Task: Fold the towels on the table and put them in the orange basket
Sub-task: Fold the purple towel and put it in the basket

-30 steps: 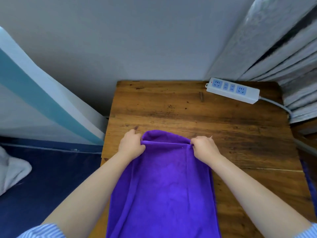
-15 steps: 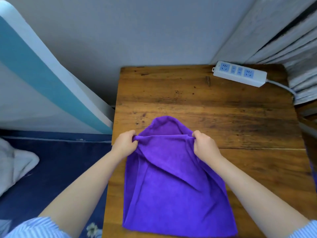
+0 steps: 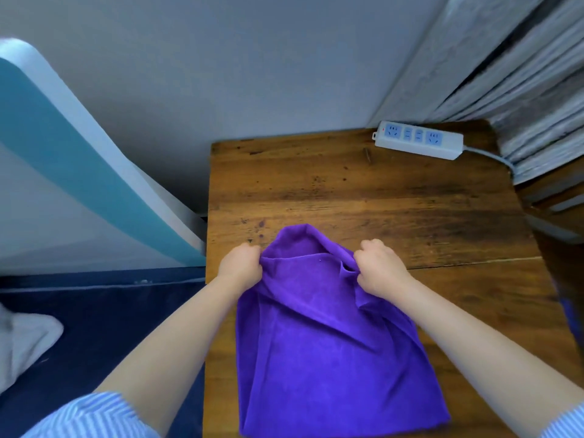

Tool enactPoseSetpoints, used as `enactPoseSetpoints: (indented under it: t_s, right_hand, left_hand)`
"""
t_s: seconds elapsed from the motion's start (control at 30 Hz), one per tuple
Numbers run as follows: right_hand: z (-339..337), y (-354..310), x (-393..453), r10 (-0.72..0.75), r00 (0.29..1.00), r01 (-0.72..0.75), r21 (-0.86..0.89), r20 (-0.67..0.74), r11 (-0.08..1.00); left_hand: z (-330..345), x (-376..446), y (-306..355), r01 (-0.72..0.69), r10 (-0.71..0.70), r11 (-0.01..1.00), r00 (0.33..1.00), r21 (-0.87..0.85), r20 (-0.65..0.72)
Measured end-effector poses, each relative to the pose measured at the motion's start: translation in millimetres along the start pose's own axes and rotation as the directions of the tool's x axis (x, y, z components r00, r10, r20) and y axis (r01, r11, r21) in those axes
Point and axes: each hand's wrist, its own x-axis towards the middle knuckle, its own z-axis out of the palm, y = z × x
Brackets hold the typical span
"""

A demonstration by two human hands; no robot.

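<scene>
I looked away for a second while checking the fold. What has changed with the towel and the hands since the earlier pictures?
Both hands, left hand and right hand, have lifted the far edge of the purple towel and drawn it back toward the person, so a loose pouch of cloth bulges beyond them. Neither hand let go; both still pinch the edge. The power strip stays at the wooden table's far right corner.

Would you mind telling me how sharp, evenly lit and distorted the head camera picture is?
Head view: soft, even light, no glare; purple towel and both hands sharp; wide-angle bending curves the table edges; power strip readable; floor at left blurry.
</scene>
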Motion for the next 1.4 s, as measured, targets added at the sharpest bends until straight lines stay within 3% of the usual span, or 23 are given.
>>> enactPoseSetpoints:
  t_s: [0.07, 0.17, 0.27, 0.33, 0.43, 0.5, 0.6, 0.67, 0.73, 0.8, 0.97, 1.1, 1.4]
  right_hand:
    - [11, -8, -19, -0.068, 0.997, 0.069, -0.037, 0.028, 0.997]
    - [37, -18, -45, -0.082, 0.988, 0.086, -0.025, 0.129, 0.996]
    - [54, -17, -58, -0.022, 0.994, 0.007, 0.144, 0.106, 0.990]
    - [59, -10, -65, 0.061, 0.997, -0.069, 0.332, 0.035, 0.941]
    - [49, 9, -64, 0.171, 0.976, -0.103, 0.411, -0.133, 0.906]
    - [29, 25, -52, 0.257, 0.923, -0.101, 0.463, -0.287, 0.881]
    - [3, 40, -29, 0.356, 0.820, -0.085, 0.519, -0.448, 0.850]
    - [6, 30, -25, 0.271, 0.865, -0.051, 0.464, -0.422, 0.884]
    - [27, 10, -30, 0.092, 0.943, 0.033, 0.368, -0.319, 0.929]
    - [48, -6, -43, 0.038, 0.978, 0.030, 0.315, -0.207, 0.949]
    - [76, -26, -74, 0.226, 0.937, -0.110, 0.389, -0.267, 0.914]
    - [84, -32, -77, 0.405, 0.896, -0.300, 0.427, -0.182, 0.853]
    - [101, -44, -73, 0.590, 0.802, -0.382, 0.675, -0.099, 0.632]
  left_hand:
    - [-4, -1, 7, -0.127, 0.128, 0.991, 0.991, 0.030, -0.042]
    - [-4, -8, 19, -0.290, 0.290, 0.954, 0.957, 0.075, 0.013]
    - [0, -20, 20, -0.285, 0.278, 0.953, 0.958, 0.103, 0.074]
    - [1, -30, 16, -0.258, 0.249, 0.962, 0.963, 0.090, 0.099]
    - [2, -44, 8, -0.269, 0.257, 0.962, 0.948, 0.043, 0.187]
    - [5, -52, 3, -0.277, 0.268, 0.961, 0.932, 0.000, 0.244]
    - [6, -60, -3, -0.241, 0.246, 0.969, 0.948, -0.047, 0.200]
    - [8, -64, -5, -0.193, 0.203, 0.978, 0.970, -0.086, 0.134]
    - [12, -67, -6, -0.138, 0.149, 0.980, 0.986, -0.142, 0.075]
    - [15, -69, -6, -0.077, 0.082, 0.980, 0.996, -0.183, 0.020]
    - [22, -74, -13, 0.024, -0.038, 0.959, 0.998, -0.281, -0.046]
    - [26, -78, -17, 0.047, -0.076, 0.941, 0.995, -0.335, -0.072]
    - [28, -82, -16, 0.086, -0.102, 0.941, 0.994, -0.327, -0.032]
